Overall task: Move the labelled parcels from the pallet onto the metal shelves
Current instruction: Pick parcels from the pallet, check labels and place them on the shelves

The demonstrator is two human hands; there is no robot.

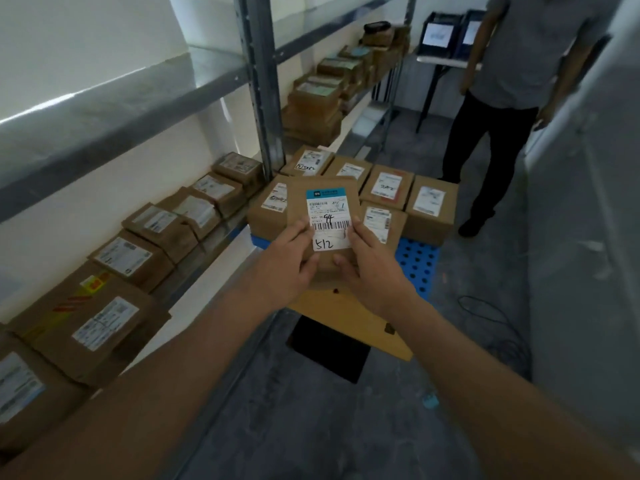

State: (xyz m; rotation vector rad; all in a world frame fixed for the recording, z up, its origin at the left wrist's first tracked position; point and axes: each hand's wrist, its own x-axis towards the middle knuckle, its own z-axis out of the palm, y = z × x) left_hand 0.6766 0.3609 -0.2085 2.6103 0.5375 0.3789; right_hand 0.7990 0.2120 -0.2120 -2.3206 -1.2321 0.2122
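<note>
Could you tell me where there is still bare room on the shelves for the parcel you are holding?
The upper shelf left of the upright post shows bare metal. The lower shelf is crowded with a row of parcels, as is the far bay.

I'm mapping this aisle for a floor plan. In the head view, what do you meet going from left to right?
Shelf parcels → shelf upright → held parcel, gripped by left hand and right hand → blue pallet → standing person.

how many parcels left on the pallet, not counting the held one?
6 visible on the blue pallet: three behind, three nearer. The held parcel may hide more.
</note>
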